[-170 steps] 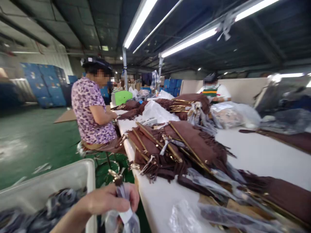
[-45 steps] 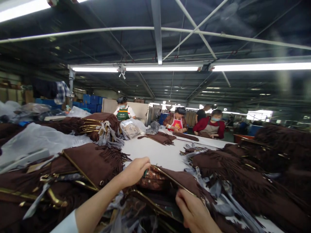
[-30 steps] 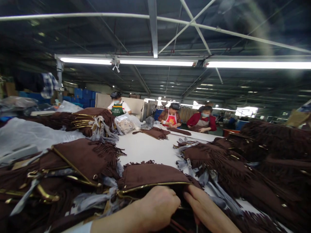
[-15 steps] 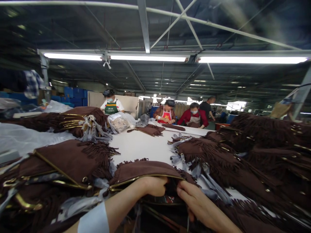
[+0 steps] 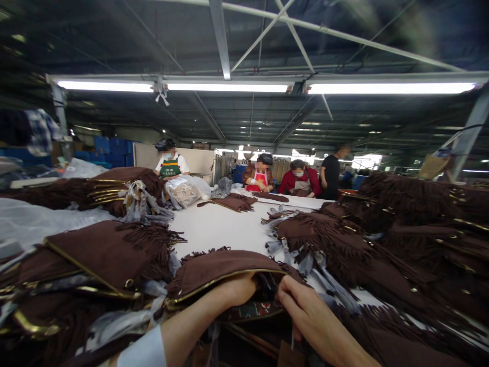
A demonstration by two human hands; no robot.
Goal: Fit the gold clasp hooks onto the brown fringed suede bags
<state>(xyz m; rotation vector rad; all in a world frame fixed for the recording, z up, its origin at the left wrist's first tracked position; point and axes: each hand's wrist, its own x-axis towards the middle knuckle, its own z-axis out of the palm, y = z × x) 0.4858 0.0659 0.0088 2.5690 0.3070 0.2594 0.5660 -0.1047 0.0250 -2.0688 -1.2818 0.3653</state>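
Note:
A brown fringed zip bag point(image 5: 229, 261) lies right in front of me, its gold zipper undone and its mouth gaping to show a dark patterned lining point(image 5: 255, 310). My left hand point(image 5: 241, 288) reaches into that mouth, and its fingers are hidden inside. At the right end of the opening, my right hand point(image 5: 296, 300) pinches the bag's edge between thumb and fingers. Below it hangs a brown paper tag point(image 5: 289, 354).
Brown fringed bags are stacked to the left point(image 5: 95, 250) and in a large pile to the right point(image 5: 412, 244), with grey plastic wrapping among them. The white table point(image 5: 214, 230) stretches away to several co-workers point(image 5: 173, 165) at its far side.
My left hand has gone a little deeper into the bag, and the mouth gapes wider with more lining showing. Far off, the person in black has turned and moved slightly right.

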